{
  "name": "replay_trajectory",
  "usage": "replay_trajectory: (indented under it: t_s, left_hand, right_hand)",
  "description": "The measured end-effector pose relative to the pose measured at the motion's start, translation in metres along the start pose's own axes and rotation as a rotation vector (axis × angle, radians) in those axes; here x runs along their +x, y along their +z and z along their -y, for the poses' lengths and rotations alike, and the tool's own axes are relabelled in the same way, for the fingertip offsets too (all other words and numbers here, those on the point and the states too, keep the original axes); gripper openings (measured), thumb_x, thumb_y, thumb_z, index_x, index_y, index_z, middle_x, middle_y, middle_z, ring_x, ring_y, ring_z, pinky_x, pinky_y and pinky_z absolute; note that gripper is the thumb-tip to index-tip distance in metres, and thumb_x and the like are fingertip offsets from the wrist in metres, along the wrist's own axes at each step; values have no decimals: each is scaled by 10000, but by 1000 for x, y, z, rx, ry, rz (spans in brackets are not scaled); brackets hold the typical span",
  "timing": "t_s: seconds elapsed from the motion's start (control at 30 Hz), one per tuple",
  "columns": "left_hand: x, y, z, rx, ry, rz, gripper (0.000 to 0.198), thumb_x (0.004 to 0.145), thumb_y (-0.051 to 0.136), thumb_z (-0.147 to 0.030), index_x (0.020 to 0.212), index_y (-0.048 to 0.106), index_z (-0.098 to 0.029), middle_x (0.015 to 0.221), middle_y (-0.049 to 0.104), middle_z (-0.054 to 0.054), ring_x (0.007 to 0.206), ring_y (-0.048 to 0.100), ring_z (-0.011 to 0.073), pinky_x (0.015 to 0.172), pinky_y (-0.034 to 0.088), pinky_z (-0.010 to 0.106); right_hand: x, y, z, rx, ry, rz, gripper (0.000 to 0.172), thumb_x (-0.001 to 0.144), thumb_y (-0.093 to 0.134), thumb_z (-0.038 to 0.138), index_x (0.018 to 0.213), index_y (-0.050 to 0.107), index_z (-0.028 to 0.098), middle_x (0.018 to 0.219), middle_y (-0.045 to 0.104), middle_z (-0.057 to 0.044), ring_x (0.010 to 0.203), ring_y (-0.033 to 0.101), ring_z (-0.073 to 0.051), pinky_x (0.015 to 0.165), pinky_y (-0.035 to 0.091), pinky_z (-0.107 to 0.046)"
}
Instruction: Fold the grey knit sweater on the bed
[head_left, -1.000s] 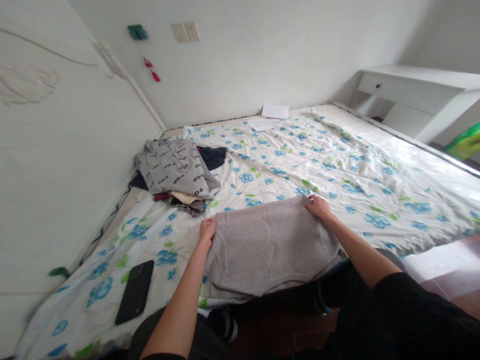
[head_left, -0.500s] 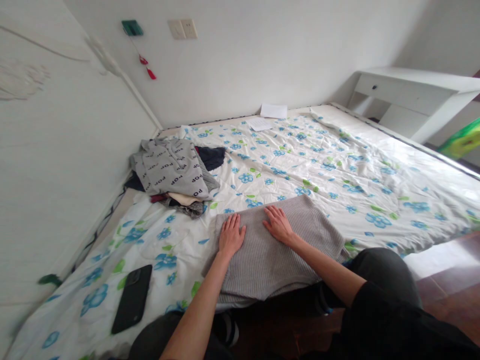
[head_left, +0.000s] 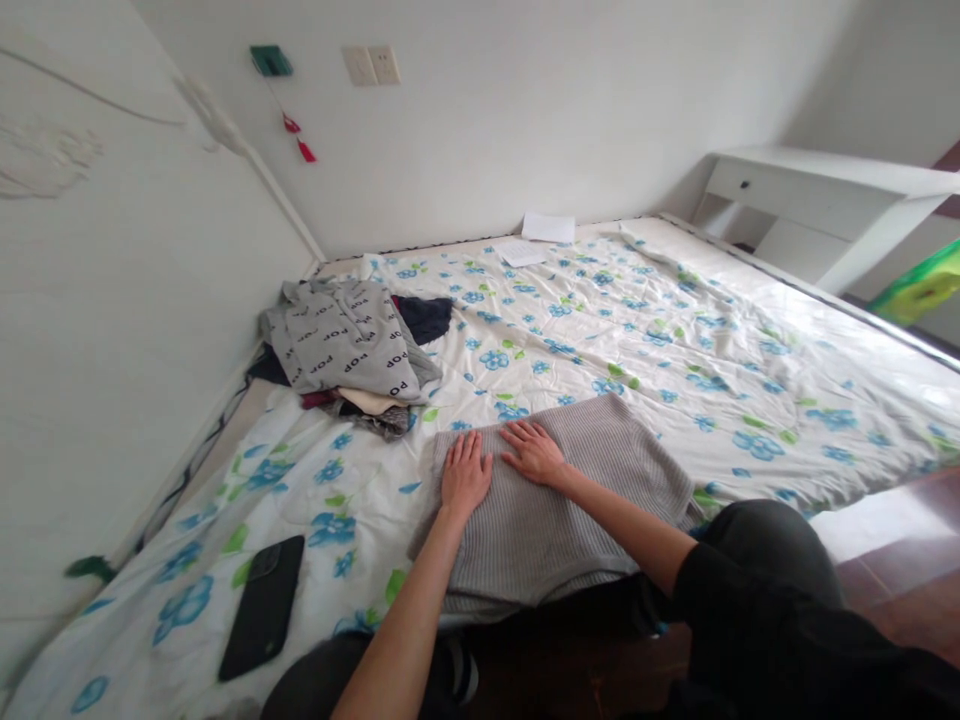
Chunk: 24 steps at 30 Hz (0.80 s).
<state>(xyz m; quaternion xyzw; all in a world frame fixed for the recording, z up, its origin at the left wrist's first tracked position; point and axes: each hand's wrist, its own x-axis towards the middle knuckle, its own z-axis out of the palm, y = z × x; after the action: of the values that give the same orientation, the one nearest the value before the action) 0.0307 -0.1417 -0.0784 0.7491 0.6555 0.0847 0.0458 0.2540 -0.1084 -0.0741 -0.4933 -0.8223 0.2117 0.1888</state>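
Observation:
A grey ribbed knit garment (head_left: 600, 450) lies folded flat at the front edge of the bed, its lower side hanging slightly over the edge. My left hand (head_left: 466, 472) rests palm down on its upper left part, fingers extended and holding nothing. Close to its right, my right hand (head_left: 534, 453) also lies flat on the knit near the far edge, fingers spread. A small gap separates the two hands.
A pile of clothes topped by a grey "POP" print garment (head_left: 345, 345) sits at the back left. A black phone (head_left: 262, 608) lies at the front left. Papers (head_left: 547, 227) rest by the wall. A white desk (head_left: 810, 200) stands at the right.
My right hand has slid left across the knit garment, closer to my left hand. My left hand remains at nearly the same spot on the fabric.

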Motion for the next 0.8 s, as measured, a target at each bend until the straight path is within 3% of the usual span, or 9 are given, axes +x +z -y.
replay_trajectory:
  t_s: [0.3, 0.47, 0.57, 0.67, 0.8]
  left_hand:
    - [2, 2, 3, -56, -11, -24, 674, 1136, 445, -406, 1755, 578, -172, 1829, 524, 135, 1726, 442, 370, 1422, 358, 573]
    - [3, 5, 4, -68, -15, -26, 675, 1131, 452, -406, 1755, 577, -181, 1831, 526, 133, 1734, 429, 363, 1428, 347, 559]
    - [4, 4, 4, -64, -15, -13, 682, 1129, 450, -408, 1759, 572, -177, 1841, 510, 133, 1738, 422, 368, 1433, 339, 569]
    - [5, 4, 4, -54, -19, -3, 684, 1131, 443, -406, 1758, 571, -167, 1850, 496, 130, 1741, 418, 368, 1439, 329, 570]
    - [5, 5, 6, -39, -16, 11, 685, 1134, 429, -397, 1760, 565, -152, 1855, 486, 130, 1744, 412, 373, 1439, 330, 580]
  right_hand:
    - [-36, -77, -125, -126, 172, 186, 828, 1138, 530, 767, 1831, 482, 317, 1906, 377, -114, 1774, 344, -341, 1452, 231, -574]
    - [-63, -123, -193, -161, 315, 215, 768, 1156, 525, 699, 1811, 511, 298, 1892, 402, -128, 1776, 336, -361, 1425, 278, -640]
    - [-70, -131, -215, -98, 332, 173, 662, 1171, 526, 560, 1761, 583, 266, 1858, 470, -123, 1747, 403, -333, 1403, 363, -579]
    - [-61, -126, -222, -57, 365, 30, 591, 1131, 583, 412, 1680, 670, 213, 1802, 545, -149, 1684, 504, -309, 1399, 385, -484]
    - [-40, -122, -229, 27, 573, -172, 713, 977, 788, 344, 1664, 668, 197, 1645, 690, -182, 1532, 653, -365, 1323, 482, -515]
